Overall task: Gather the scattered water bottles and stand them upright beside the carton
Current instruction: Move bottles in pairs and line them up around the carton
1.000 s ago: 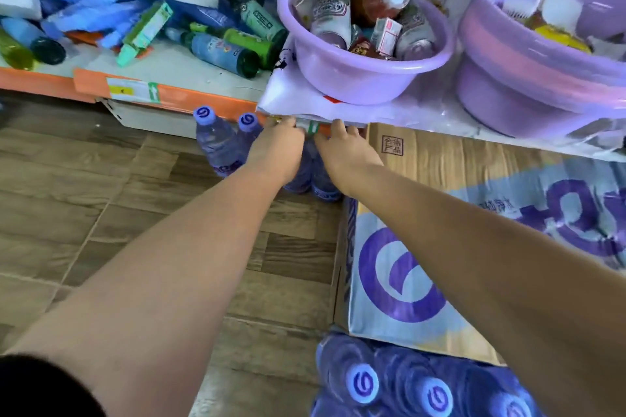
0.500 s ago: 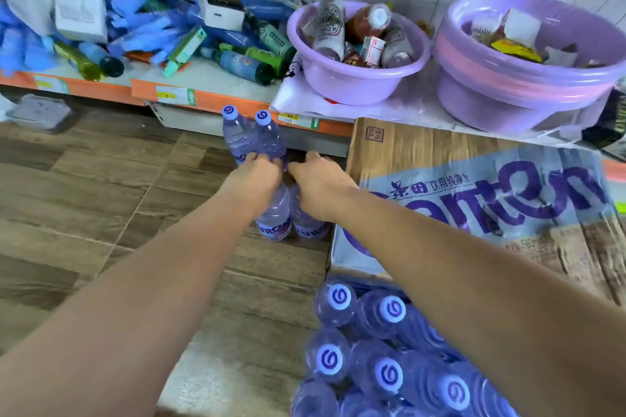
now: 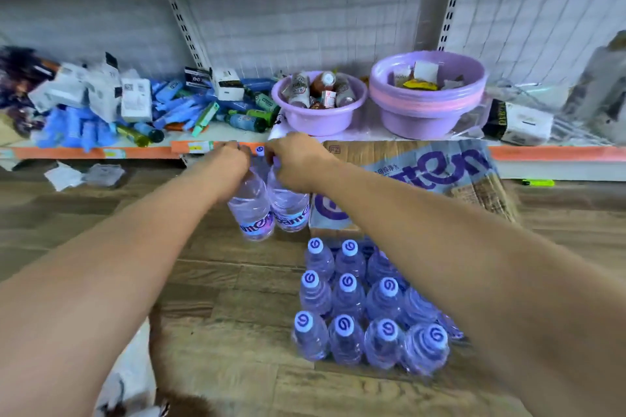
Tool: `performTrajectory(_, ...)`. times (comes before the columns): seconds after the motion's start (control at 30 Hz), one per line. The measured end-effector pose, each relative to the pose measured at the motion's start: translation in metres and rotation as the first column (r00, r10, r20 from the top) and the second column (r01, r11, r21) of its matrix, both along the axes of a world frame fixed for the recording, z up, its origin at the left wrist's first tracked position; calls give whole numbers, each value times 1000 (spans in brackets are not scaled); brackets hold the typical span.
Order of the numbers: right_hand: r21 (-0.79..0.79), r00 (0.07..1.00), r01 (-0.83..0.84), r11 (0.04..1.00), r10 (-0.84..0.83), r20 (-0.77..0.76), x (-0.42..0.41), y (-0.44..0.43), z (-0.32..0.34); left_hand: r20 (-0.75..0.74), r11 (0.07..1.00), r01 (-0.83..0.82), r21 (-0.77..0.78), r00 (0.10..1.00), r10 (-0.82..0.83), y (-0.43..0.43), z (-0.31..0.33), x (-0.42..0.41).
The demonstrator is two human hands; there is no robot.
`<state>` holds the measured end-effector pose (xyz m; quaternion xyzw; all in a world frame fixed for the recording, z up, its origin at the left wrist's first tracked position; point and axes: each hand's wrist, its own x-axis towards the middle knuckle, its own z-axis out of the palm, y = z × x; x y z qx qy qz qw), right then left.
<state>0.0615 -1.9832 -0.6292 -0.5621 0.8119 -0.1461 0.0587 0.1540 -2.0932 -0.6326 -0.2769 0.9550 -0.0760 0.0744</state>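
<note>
Both arms are reaching forward, left hand (image 3: 232, 159) and right hand (image 3: 294, 161) each clamping its grip on a water bottle (image 3: 252, 210) neck beside the carton (image 3: 440, 169)

The wood-plank floor (image 3: 220, 298) carries a printed carton (image 3: 423, 179) just right of the fingers (image 3: 237, 149) and a block of upright water bottles (image 3: 366, 305) nearer than them. Beyond the fingers, the low shelf (image 3: 101, 152) bears two purple basins (image 3: 318, 112) and scattered packets (image 3: 135, 101).

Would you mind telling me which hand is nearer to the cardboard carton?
The right. The right hand grips a bottle standing just beside the carton; the left hand holds the next bottle, farther from it.
</note>
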Motion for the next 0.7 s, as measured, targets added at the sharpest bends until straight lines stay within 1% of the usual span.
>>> performTrajectory(0.1,-38,996,0,999,-3,-86,18,30,43,-32,996,67,-62,997,-69,27,42,14)
performTrajectory(0.2,-55,991,38,998,-45,-127,27,70,74,-96,992,116,-45,988,-120,66,74,23)
performTrajectory(0.27,-37,986,52,998,-57,-156,30,95,90,-124,986,161,-30,979,-164,91,88,24)
performTrajectory(0.4,48,984,83,995,-74,-165,26,148,103,-143,965,255,57,959,-245,142,95,14)
performTrajectory(0.53,183,987,149,972,-134,-94,14,196,95,-104,939,319,126,946,-307,187,85,-7)
performTrajectory(0.6,223,982,182,958,-167,-84,8,221,92,-125,925,345,159,936,-328,210,79,-17)
performTrajectory(0.7,252,971,234,939,-212,-113,-1,260,86,-144,875,439,204,897,-417,242,69,-32)
